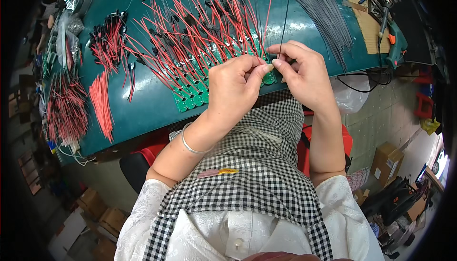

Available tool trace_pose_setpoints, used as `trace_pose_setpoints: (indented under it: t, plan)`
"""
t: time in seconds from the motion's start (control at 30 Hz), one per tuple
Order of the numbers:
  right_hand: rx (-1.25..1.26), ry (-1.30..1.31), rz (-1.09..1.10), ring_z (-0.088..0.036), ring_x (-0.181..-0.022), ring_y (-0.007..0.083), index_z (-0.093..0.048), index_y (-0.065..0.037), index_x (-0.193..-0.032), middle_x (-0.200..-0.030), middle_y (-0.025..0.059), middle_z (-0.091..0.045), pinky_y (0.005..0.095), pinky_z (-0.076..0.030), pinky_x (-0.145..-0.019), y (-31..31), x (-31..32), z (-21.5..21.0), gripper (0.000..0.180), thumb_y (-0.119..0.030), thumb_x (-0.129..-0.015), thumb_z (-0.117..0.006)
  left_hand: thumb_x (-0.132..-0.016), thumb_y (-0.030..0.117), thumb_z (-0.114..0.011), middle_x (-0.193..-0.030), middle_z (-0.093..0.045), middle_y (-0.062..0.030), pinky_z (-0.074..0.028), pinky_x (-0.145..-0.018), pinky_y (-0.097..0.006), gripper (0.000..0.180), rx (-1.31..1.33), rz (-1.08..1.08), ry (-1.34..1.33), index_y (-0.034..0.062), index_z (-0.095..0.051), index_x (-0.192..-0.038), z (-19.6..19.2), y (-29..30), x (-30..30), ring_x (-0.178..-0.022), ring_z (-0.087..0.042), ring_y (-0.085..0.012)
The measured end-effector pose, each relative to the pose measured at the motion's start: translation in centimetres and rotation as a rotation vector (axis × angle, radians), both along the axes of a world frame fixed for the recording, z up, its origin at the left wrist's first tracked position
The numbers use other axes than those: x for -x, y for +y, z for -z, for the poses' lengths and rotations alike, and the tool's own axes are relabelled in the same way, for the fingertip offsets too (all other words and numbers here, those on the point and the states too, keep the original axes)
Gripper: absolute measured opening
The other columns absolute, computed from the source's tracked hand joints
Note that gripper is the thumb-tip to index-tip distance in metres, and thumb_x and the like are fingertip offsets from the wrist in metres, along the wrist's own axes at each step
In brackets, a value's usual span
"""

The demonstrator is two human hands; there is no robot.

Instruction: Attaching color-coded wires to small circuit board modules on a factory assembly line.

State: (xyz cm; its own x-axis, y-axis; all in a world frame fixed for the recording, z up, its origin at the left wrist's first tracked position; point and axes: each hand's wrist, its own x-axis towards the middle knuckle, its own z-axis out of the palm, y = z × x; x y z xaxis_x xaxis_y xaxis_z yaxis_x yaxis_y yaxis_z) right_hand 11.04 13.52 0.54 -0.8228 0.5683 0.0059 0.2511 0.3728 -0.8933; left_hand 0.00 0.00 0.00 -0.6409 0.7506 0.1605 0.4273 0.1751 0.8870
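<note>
My left hand [234,85] and my right hand [304,73] meet fingertip to fingertip at the right end of a panel of round green circuit boards [191,102]. Between the right thumb and forefinger is a thin black wire [285,20], its long end pointing up and away. Left thumb and forefinger are pinched together; whatever they hold is hidden. Just beyond them a red wire [268,13] stands up. From the panel rise many red and black wires [190,28], some with small black connectors among them.
Loose black wires [321,18] lie to the right on the green table [143,113]. Red wires [101,106] and bundled red-black wires with connectors [108,42] are at left, with another heap [66,111] at the edge. A green hand tool [397,44] with a cable sits far right.
</note>
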Motion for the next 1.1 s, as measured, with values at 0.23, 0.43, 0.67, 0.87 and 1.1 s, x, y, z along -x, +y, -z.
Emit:
trace_pose_setpoints:
  t: [0.23,0.43,0.67,0.87,1.1]
  plan:
    - [0.089,0.030,0.029,-0.058,-0.067,0.0181,-0.070,0.003,-0.108,-0.081,0.0102,-0.062,0.0306,-0.048,-0.062,-0.1,-0.5,0.4,0.022,-0.001,-0.087,-0.064,-0.088,0.007,-0.076,-0.065,-0.069,-0.0060,-0.047,-0.049,-0.024,0.009,0.005,-0.001,0.068,-0.0017,-0.073,-0.087,0.1,0.2,-0.4,-0.054,-0.060,-0.0057]
    - [0.088,0.037,0.030,-0.058,-0.066,0.0170,-0.070,0.002,-0.108,-0.082,0.0093,-0.062,0.0296,-0.048,-0.061,-0.1,-0.6,0.6,0.022,-0.002,-0.087,-0.065,-0.087,0.007,-0.077,-0.066,-0.069,-0.0074,-0.049,-0.052,-0.024,0.009,0.002,-0.007,0.133,-0.0015,-0.074,-0.087,0.4,0.3,-0.4,-0.057,-0.063,-0.0077]
    - [0.119,0.052,0.053,-0.056,-0.065,0.0132,-0.071,0.001,-0.109,-0.080,0.0064,-0.061,0.0273,-0.047,-0.060,-0.2,-0.6,0.9,0.023,-0.001,-0.086,-0.067,-0.086,0.008,-0.078,-0.068,-0.070,-0.0081,-0.051,-0.054,-0.025,0.011,0.041,-0.011,0.185,-0.0017,-0.073,-0.084,0.4,0.4,-0.3,-0.059,-0.066,-0.0083]
    - [0.166,0.119,0.203,-0.057,-0.072,0.0078,-0.071,0.002,-0.114,-0.079,0.0006,-0.063,0.0230,-0.049,-0.066,1.1,-1.4,0.5,0.030,0.001,-0.084,-0.073,-0.086,0.008,-0.078,-0.069,-0.071,-0.0094,-0.053,-0.055,-0.025,0.013,0.017,-0.040,0.065,-0.0013,-0.069,-0.089,0.3,0.3,-0.4,-0.059,-0.068,-0.0102]
    - [-0.260,-0.089,0.365,-0.060,-0.070,0.0123,-0.069,0.001,-0.115,-0.080,0.0058,-0.065,0.0270,-0.052,-0.070,4.4,-2.6,0.8,0.029,-0.005,-0.087,-0.073,-0.084,0.003,-0.077,-0.071,-0.069,-0.0109,-0.054,-0.055,-0.028,0.037,-0.142,0.004,0.006,0.0002,-0.057,-0.115,-1.4,-1.7,0.7,-0.061,-0.070,-0.0169]
